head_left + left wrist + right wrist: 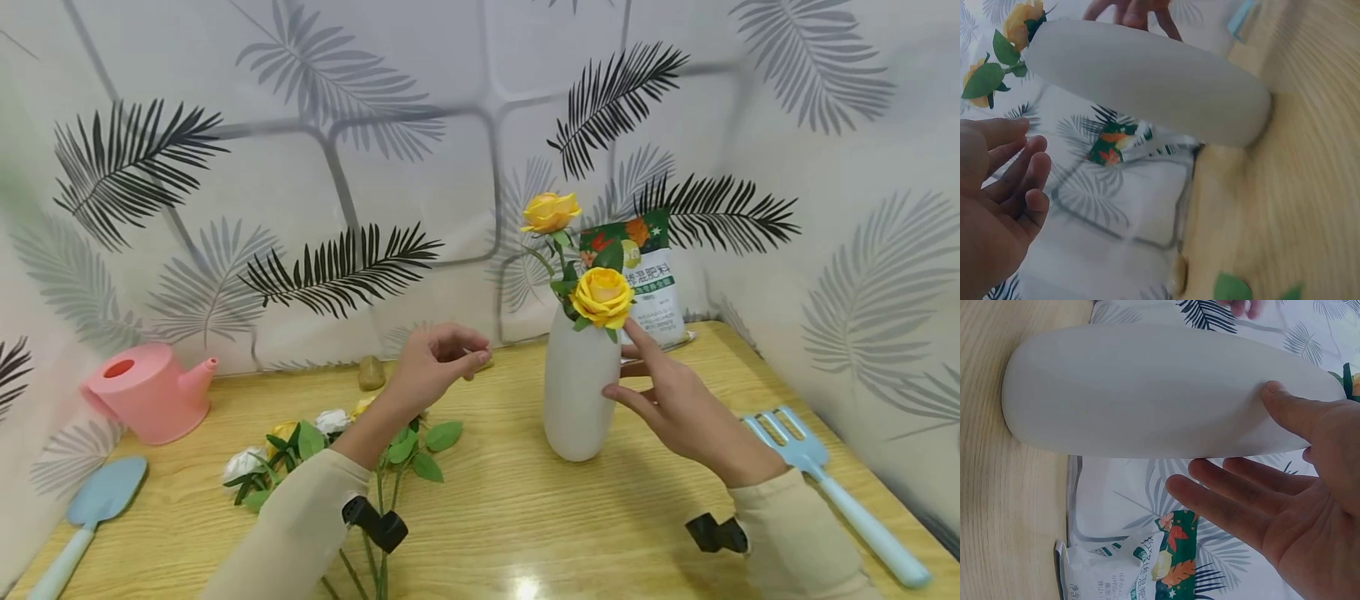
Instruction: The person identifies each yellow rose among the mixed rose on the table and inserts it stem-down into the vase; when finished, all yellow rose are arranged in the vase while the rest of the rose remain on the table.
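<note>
A tall white vase [581,392] stands upright on the wooden table, holding two yellow roses [602,297] with green leaves. My right hand [671,400] steadies the vase's upper right side. In the right wrist view its thumb [1291,412] lies on the white wall, while the other fingers reach along the far side, their tips partly behind it. To the left of the vase, my left hand [438,362] hovers with loosely bent fingers and nothing in them. In the left wrist view that hand [1004,200] is apart from the vase and the roses.
White and yellow flowers [330,422] lie under my left forearm. A pink watering can [153,396] and blue trowel [108,492] sit at the left. A fertilizer bag [656,292] leans behind the vase; a blue garden fork [806,454] lies right. A brown stone [371,373] rests at the back.
</note>
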`<state>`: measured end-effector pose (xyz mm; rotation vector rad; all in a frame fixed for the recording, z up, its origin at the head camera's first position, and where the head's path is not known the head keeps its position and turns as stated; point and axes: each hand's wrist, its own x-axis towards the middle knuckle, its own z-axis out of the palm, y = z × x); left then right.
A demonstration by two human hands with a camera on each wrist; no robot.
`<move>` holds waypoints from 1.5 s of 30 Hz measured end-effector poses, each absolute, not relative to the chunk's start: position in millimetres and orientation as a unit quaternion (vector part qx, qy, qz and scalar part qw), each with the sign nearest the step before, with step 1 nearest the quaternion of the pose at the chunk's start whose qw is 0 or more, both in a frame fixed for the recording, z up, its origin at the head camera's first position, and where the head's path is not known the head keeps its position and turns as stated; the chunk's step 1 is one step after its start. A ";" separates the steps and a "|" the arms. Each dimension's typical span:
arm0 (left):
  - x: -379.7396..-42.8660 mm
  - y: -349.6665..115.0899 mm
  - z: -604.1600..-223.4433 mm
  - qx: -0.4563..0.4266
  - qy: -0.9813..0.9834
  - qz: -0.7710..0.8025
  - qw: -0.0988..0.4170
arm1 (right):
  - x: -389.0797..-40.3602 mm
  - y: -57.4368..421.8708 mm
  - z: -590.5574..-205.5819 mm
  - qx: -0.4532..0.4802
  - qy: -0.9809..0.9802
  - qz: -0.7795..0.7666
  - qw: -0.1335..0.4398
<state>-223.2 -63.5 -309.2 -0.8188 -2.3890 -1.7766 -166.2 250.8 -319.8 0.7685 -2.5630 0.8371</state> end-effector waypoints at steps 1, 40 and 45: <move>-220.8 -69.5 -313.0 -0.261 -0.780 -0.568 0.021 | -166.0 250.8 -319.5 0.269 -0.901 0.295 0.166; -132.6 -169.7 -387.9 -0.004 -0.903 -0.429 -0.007 | -165.1 252.7 -316.7 0.260 -0.909 0.289 0.150; -133.4 -168.4 -391.3 0.006 -0.900 -0.434 -0.025 | -164.9 251.2 -317.0 0.258 -0.909 0.295 0.143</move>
